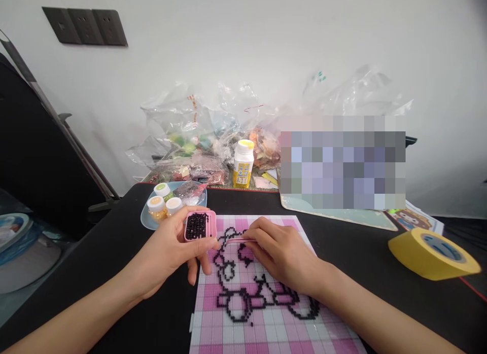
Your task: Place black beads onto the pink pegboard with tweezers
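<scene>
My left hand point(186, 242) holds a small pink tray point(213, 223) of black beads point(197, 226), tilted over the upper left edge of a pegboard. My right hand point(276, 245) is closed on thin pink tweezers point(238, 240), whose tips point left toward the tray. Below both hands lies the pegboard point(274, 335) with a pink and white checked pattern. Black beads form an outline point(238, 321) on it, with rounded shapes near the bottom. Part of the outline is hidden under my right hand.
Behind the board stand a white and yellow bottle point(243, 166) and bags of beads point(198, 166). A blue plate point(145, 214) with small jars point(157, 207) is at the left. Yellow tape point(409, 247) lies at the right. A bin point(28, 252) is far left.
</scene>
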